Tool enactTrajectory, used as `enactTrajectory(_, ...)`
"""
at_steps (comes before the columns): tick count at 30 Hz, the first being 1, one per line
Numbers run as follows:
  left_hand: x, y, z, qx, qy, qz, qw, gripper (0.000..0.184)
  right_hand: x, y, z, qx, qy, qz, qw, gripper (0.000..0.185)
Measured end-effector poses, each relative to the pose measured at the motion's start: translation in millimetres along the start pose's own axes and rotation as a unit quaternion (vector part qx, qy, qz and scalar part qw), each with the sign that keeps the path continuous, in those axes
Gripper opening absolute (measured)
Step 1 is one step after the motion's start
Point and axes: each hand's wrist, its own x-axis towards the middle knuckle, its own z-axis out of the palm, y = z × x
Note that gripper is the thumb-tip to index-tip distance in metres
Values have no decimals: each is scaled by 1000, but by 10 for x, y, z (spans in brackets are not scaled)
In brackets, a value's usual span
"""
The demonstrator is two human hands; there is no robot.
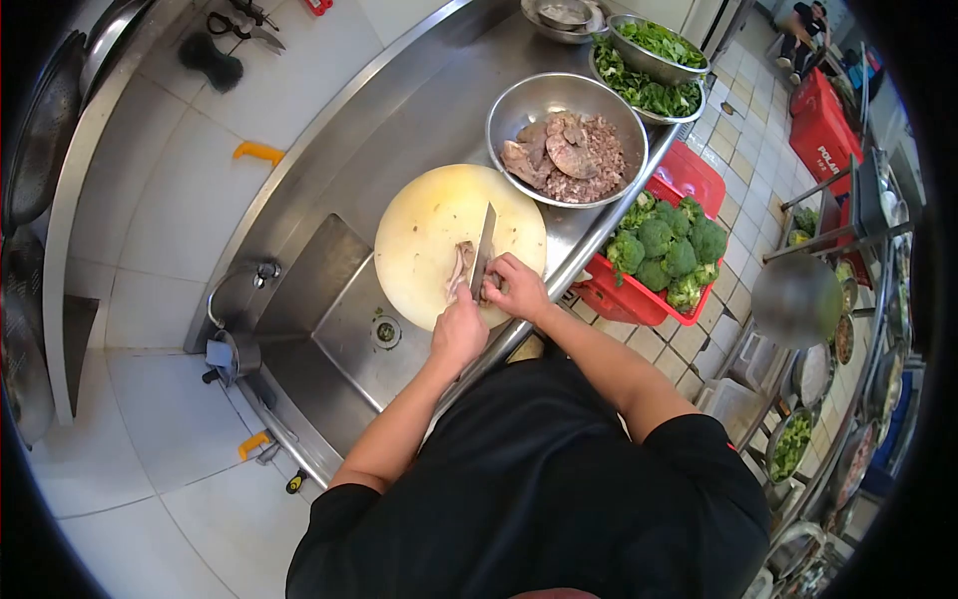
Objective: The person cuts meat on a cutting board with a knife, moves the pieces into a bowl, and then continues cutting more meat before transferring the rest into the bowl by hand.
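My left hand (459,327) is closed round the handle of a kitchen knife (484,240), whose blade points away from me over a round, pale chopping board (414,230). Right beside the blade, the fingers of my right hand (516,288) are bent and pressed on a small piece of meat, mostly hidden beneath them. Cut strips of meat (462,262) lie on the board to the left of the blade. Behind the board stands a steel bowl (506,105) with chopped meat and larger meat pieces (571,155) in it.
The board rests over a steel sink (344,349) with a tap (225,299) at left. On the right, a red crate (619,295) holds broccoli (667,245). Bowls of leafy greens (659,65) stand at the back. A person (801,38) is far off at the upper right.
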Motion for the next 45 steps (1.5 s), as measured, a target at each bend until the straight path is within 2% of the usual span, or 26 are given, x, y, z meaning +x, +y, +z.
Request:
enactTrajectory(7, -497, -87, -151, 21, -63, -40, 997, 23, 12, -19, -1, -10, 7, 12, 1000, 29)
enactTrajectory(10, -274, -10, -131, -14, -62, -58, 996, 23, 11, -13, 14, -2, 3, 16, 1000, 30)
enactTrajectory(13, 86, -38, 64, -12, 7, -4, 1000, 25, 15, 10, 21, -2, -5, 22, 1000, 30)
enactTrajectory(16, 136, -70, -5, -23, -15, -22, 999, 27, 23, 31, 3, 11, -2, 14, 1000, 30)
enactTrajectory(19, -281, -34, -178, 25, -101, -60, 993, 28, 13, 4, 13, -4, 12, 24, 1000, 29)
enactTrajectory(21, -285, -18, -171, 15, -94, -55, 994, 32, 15, 16, 16, -2, 13, 18, 1000, 29)
enactTrajectory(26, 339, 78, -104, -37, -58, -26, 997, 40, 10, 47, 5, 6, 0, 11, 1000, 29)
enactTrajectory(29, -6, 106, -291, -8, -115, -65, 991, 36, 31, 88, 43, 1, -5, 5, 1000, 29)
enactTrajectory(32, -105, -40, -154, 13, -125, -78, 989, 37, 9, 42, 29, -23, -8, 18, 1000, 30)
enactTrajectory(35, 358, -128, 165, -47, -17, -10, 999, 33, 1, 96, 46, -27, -17, -8, 999, 31)
enactTrajectory(38, 160, 25, -35, -31, -59, -39, 997, 32, -1, 110, 36, -22, -14, 0, 1000, 31)
enactTrajectory(42, -274, -200, 17, -4, -126, -85, 988, 31, -15, 80, 15, -21, -15, -6, 1000, 30)
enactTrajectory(45, -9, -163, 155, -33, -74, -58, 995, 29, 16, 104, 47, 7, 22, 13, 1000, 29)
